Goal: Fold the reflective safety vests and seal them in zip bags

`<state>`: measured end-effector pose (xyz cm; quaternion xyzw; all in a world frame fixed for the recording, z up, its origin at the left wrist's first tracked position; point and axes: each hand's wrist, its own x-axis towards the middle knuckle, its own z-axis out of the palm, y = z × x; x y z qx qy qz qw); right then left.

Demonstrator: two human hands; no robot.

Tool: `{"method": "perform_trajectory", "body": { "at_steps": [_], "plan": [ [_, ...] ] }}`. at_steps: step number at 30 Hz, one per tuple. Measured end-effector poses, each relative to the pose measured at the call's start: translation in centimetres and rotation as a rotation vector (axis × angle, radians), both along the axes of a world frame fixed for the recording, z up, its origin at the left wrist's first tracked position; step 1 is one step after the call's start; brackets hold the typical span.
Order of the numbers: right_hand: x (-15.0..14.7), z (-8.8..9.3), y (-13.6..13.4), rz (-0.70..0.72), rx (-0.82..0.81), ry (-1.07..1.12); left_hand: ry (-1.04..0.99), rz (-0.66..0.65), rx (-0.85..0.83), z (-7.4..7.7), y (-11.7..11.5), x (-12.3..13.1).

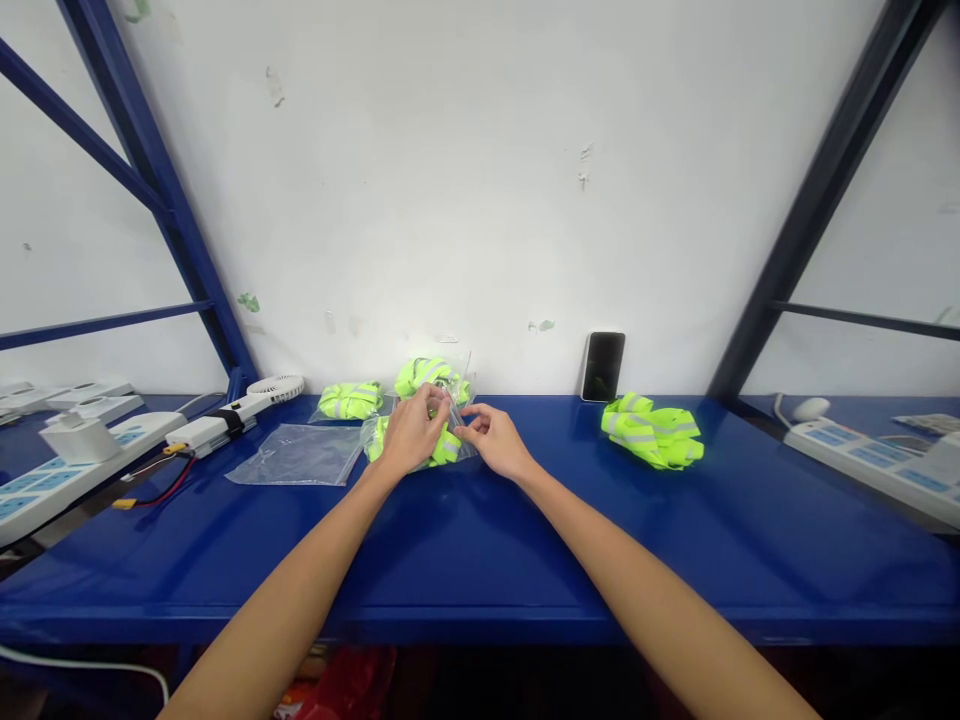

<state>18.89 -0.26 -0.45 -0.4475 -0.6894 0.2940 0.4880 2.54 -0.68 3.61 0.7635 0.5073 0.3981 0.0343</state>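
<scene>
A clear plastic bag (455,412) with a folded neon-yellow reflective vest (448,449) inside is between my hands near the back of the blue table. My left hand (417,428) is closed, pinching the bag's upper edge. On the other side, my right hand (493,436) pinches the same bag with thumb and fingers. Just behind them sits another bundled neon-yellow vest (420,374), apparently in clear plastic. A packed vest (351,400) lies to their left, with a flat clear bag (298,456) in front of it. Farther right rests a loose, crumpled reflective vest (651,431).
A smartphone (603,366) leans upright against the wall. At the left are a white handheld fan (276,388), a battery lead with a yellow connector (127,503) and a power strip (90,460). Another power strip (877,455) lies right. Blue posts (161,190) flank the table (480,560).
</scene>
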Motion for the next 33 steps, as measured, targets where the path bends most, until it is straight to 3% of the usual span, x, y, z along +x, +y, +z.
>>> {"method": "perform_trajectory", "body": {
  "at_steps": [5,13,23,33],
  "plan": [
    [-0.17,-0.28,-0.16,0.029,0.119,-0.036,0.038,-0.011,0.029,-0.07,0.01,-0.32],
    [-0.32,-0.16,-0.54,0.055,0.066,-0.023,0.155,0.048,0.035,-0.35,-0.02,-0.39],
    [-0.42,-0.45,-0.52,0.117,0.113,-0.044,0.289,0.096,0.065,-0.45,0.03,-0.27],
    [-0.72,-0.28,-0.84,0.148,0.122,0.052,0.385,0.054,0.125,-0.68,-0.40,-0.17]
  ]
}}
